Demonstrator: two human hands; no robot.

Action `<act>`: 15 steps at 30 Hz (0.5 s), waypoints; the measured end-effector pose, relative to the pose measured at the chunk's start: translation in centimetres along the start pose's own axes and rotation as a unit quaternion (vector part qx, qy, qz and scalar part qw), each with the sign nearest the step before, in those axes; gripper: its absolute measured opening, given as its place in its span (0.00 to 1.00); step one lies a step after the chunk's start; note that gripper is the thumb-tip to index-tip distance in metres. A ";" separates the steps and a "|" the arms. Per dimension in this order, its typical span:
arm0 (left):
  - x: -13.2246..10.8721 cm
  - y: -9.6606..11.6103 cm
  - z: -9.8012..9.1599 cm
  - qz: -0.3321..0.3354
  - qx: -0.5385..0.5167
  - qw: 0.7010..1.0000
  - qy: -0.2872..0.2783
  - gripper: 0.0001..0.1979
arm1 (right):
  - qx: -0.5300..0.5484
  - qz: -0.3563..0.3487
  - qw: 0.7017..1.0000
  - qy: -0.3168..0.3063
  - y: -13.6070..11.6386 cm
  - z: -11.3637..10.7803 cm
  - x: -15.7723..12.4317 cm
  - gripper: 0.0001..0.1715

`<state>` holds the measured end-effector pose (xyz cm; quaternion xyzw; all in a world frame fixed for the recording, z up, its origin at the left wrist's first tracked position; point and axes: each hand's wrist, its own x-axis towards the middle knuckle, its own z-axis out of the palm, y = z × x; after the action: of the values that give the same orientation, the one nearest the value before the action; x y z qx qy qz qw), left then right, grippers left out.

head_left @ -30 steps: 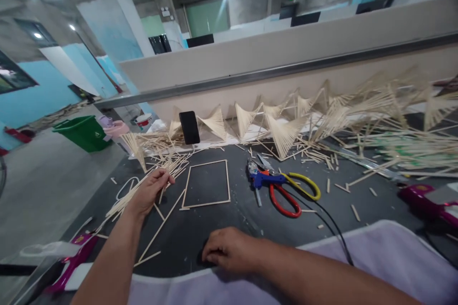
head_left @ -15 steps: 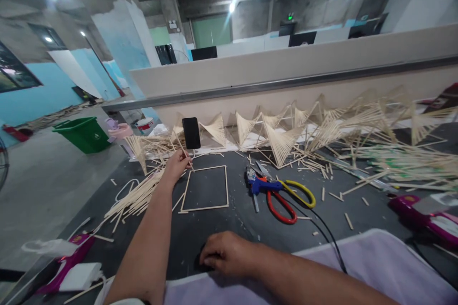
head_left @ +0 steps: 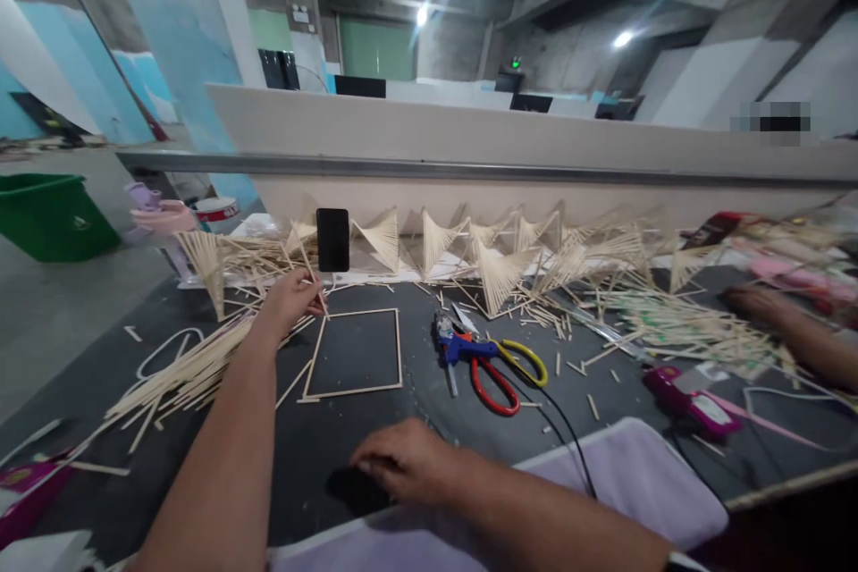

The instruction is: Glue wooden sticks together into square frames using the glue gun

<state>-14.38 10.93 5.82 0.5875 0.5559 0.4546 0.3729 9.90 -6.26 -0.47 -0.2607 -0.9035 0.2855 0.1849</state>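
Dark surface [head_left: 301, 456], littered with loose sticks [head_left: 191, 366], spreads before me. One thin, straight, pale stick [head_left: 306, 257] slants up from the left hand [head_left: 295, 297], pinched in its fingers, lower tip beside a square frame [head_left: 353, 391] just right of that hand. Right hand [head_left: 406, 462] curls, grip hidden. Far left of both, a green bin [head_left: 57, 219], contents unseen.
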 end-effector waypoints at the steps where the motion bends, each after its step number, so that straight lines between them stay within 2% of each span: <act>1: -0.1 0.3 -0.3 0.003 -0.003 1.000 -0.003 0.14 | -0.023 0.037 0.999 0.008 -0.4 -0.7 0.0 0.16; 5: -1.1 1.8 -1.5 0.017 -0.026 0.999 -0.015 0.14 | -0.122 0.123 0.983 0.054 -1.1 -5.0 -0.3 0.17; 7: -1.7 2.7 -1.7 0.022 -0.031 0.999 -0.016 0.14 | -0.175 0.164 0.968 0.072 0.0 -7.5 -0.8 0.17; 9: -2.2 3.5 -1.8 0.020 -0.034 0.999 -0.015 0.14 | -0.254 0.222 0.940 0.055 2.1 -9.4 -1.6 0.26; 12: -2.6 4.2 -1.7 0.019 -0.037 0.999 -0.022 0.14 | -0.353 0.350 0.868 0.013 5.8 -10.8 -2.9 0.31; 15: -2.6 4.2 -1.7 0.028 -0.047 0.998 -0.023 0.13 | -0.380 0.376 0.845 -0.011 8.1 -10.6 -3.8 0.32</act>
<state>-14.61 7.78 9.97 0.5953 0.5080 0.4769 0.4002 20.99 1.68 2.00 -0.6271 -0.7761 -0.0292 -0.0602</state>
